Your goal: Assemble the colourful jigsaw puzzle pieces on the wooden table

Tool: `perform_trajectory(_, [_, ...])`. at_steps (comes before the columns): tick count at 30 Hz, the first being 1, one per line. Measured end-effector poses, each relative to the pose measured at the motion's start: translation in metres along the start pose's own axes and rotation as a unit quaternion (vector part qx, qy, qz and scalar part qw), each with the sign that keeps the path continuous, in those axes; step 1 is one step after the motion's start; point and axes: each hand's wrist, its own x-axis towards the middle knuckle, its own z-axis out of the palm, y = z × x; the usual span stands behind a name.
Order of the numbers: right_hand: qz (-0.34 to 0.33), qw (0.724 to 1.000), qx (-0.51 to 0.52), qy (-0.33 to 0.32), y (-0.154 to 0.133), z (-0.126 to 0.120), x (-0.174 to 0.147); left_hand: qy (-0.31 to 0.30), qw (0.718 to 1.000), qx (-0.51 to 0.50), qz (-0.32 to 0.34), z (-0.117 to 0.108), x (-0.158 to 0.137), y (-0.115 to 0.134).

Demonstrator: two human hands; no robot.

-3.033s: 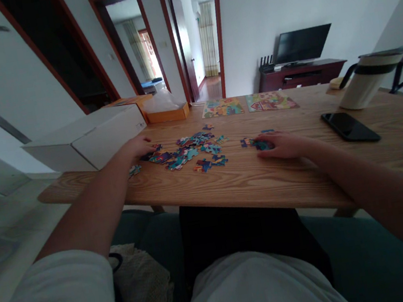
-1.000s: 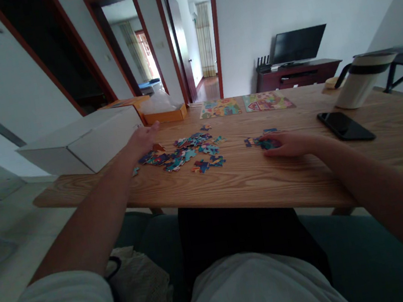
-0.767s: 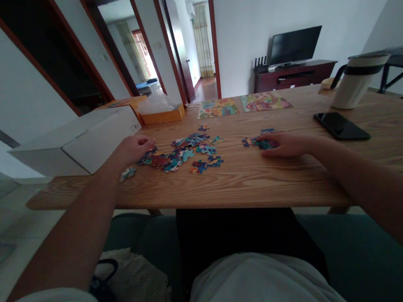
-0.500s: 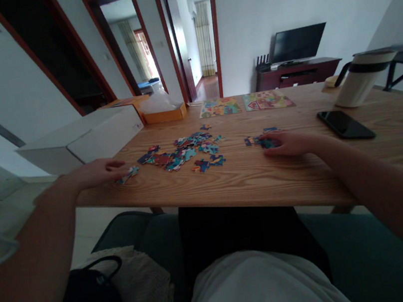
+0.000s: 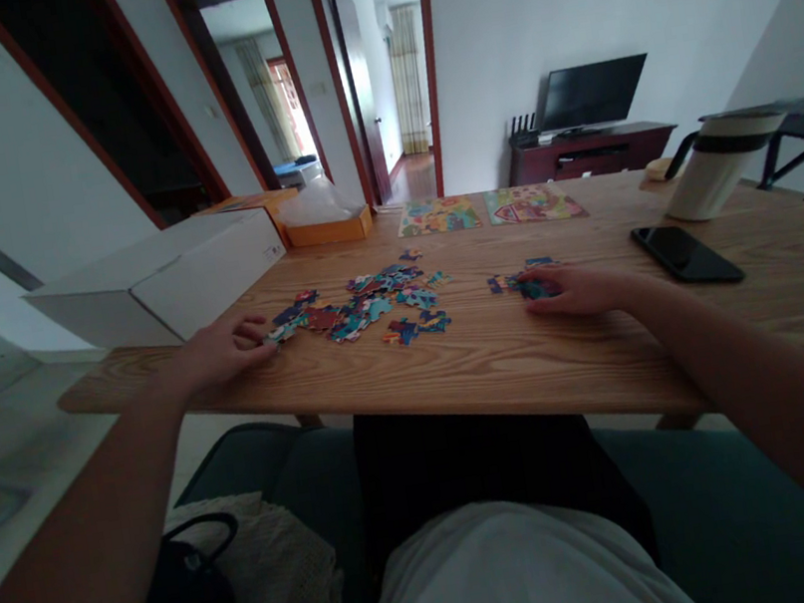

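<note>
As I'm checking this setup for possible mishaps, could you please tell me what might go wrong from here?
The left hand is at the leftmost jigsaw pieces, near the front edge of the table, so a careless sweep might knock some off. The right hand partly covers a small group of pieces, so one could be overlooked or dragged along. The phone and mug are to that hand's right, so a wide swing might bump them.

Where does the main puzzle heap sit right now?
In the head view, the puzzle heap lies just left of centre on the wooden table, between the left hand and the right hand, nearer the left.
</note>
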Motion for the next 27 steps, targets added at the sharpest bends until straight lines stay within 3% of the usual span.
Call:
perform_trajectory(4, [0.0, 1.0, -0.003, -0.001, -0.002, -0.001, 0.0, -0.039, 0.992, -0.12, 0.017, -0.001, -0.011, 0.013])
perform_trajectory(6, [-0.001, 1.0, -0.005, 0.001, -0.002, -0.001, 0.0, -0.024, 0.989, -0.147, 0.009, -0.006, -0.013, 0.011])
perform_trajectory(12, [0.004, 1.0, -0.004, -0.005, -0.005, -0.002, -0.001, 0.067, 0.997, -0.031, -0.027, -0.02, -0.008, -0.011])
perform_trajectory(19, [0.005, 1.0, -0.005, -0.008, -0.004, -0.002, -0.001, -0.026, 0.994, 0.103, -0.01, -0.007, -0.013, -0.007])
perform_trajectory(27, [-0.009, 1.0, -0.001, -0.001, -0.003, -0.001, -0.001, -0.01, 0.994, 0.099, 0.052, 0.007, -0.006, 0.011])
